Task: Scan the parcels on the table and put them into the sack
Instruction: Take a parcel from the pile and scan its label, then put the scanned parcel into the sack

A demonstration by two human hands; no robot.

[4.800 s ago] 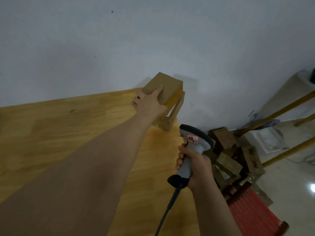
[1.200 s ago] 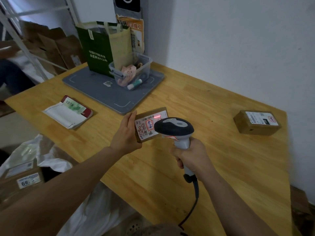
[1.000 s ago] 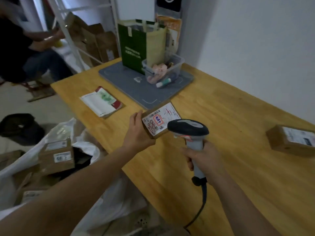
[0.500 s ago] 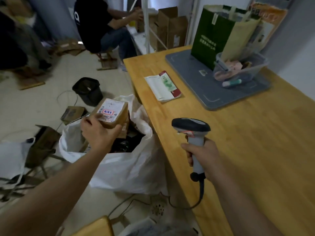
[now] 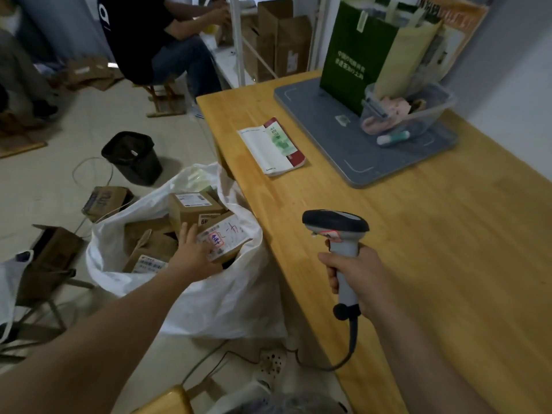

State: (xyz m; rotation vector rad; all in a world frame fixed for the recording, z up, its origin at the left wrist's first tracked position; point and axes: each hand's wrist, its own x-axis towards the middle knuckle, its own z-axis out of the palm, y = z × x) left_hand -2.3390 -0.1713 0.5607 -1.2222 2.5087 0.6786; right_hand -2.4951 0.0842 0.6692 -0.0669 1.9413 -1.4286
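Head view: bagging step, likely near release.
- Left hand (image 5: 194, 253) gripping parcel (image 5: 226, 238) by near end, holding it inside sack (image 5: 215, 297) mouth, atop other boxes, beside bench (image 5: 433, 240).
- Parcel lying label up, long axis pointing toward bench edge.
- Right hand (image 5: 357, 274) clenching scanner (image 5: 336, 230) over bench.
- Next move calling for letting go, then seeking another parcel.

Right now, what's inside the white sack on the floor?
The white sack holds several brown cardboard parcels; the left hand holds a labelled parcel on top. Anything beneath them is covered.
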